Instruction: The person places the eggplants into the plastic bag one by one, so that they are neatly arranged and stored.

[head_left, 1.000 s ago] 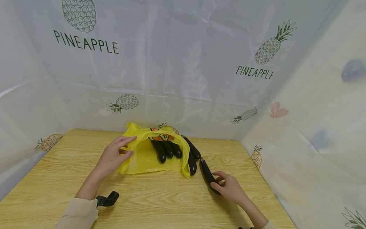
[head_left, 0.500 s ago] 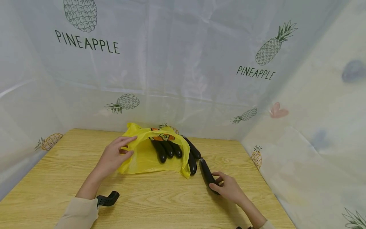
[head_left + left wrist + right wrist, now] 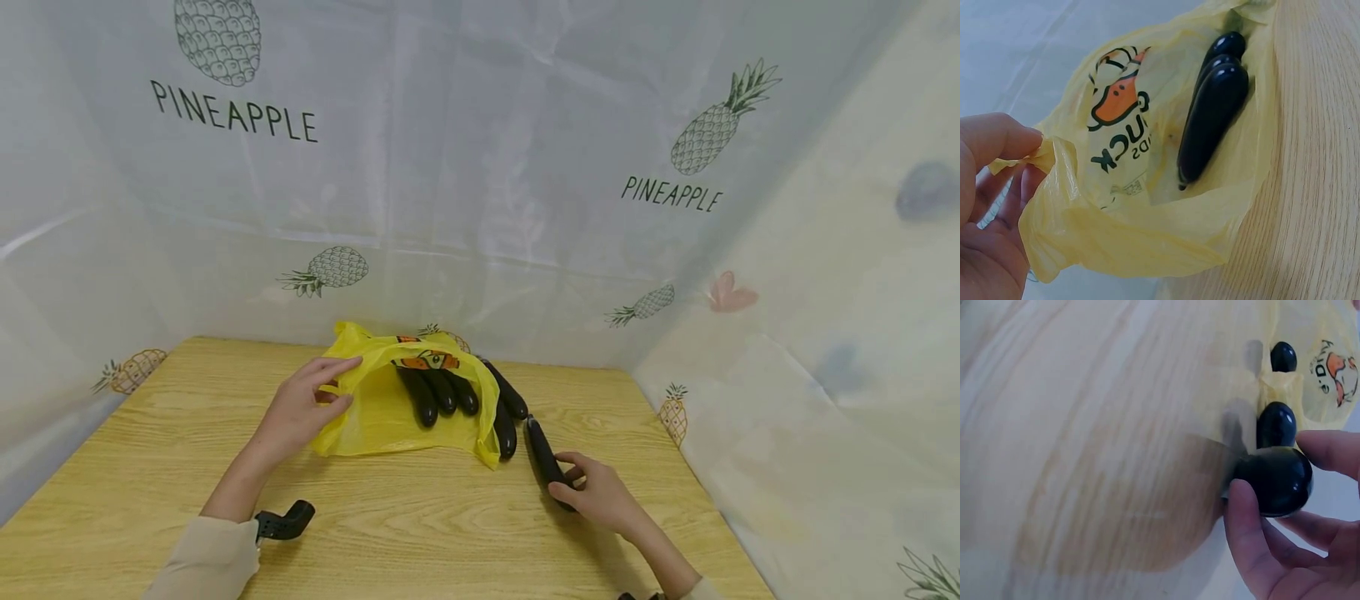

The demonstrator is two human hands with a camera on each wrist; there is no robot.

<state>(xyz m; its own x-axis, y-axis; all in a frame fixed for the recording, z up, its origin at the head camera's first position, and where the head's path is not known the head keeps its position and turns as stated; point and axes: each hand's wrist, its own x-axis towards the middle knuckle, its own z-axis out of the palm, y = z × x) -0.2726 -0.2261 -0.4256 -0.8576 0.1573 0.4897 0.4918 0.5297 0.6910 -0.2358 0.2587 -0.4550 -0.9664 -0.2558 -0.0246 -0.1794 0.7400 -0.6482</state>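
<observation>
Bag [image 3: 367,429], yellow plastic with orange duck print, lies on wood-grain worktop [image 3: 420,533], center of frame, mouth facing the viewer. Three inner eggplants [image 3: 426,408] inside it, side by side, rounded ends toward the opening. Left wrist view shows the same three through the mouth.

Both hands occupied. Left hand [image 3: 306,398], left of center: partly closed, thumb and fingers pinching the bag's left rim, mouth spread wide. Right hand [image 3: 598,497], lower right: thumb on one side, fingers on the other, gripping the near end of held eggplant [image 3: 542,450]. That one slants, far end up and left, right of the bag. Can't tell if it's off the surface.

Two more eggplants outside: near eggplant [image 3: 506,432] just beside the bag's right edge, far eggplant [image 3: 507,390] behind it, its near end right by the held one's tip; can't tell if touching.

Black wrist mount [image 3: 285,522] at left wrist, beige sleeve [image 3: 213,557] lower left. Pale pineapple-print sheet [image 3: 465,150] fills upper frame.
</observation>
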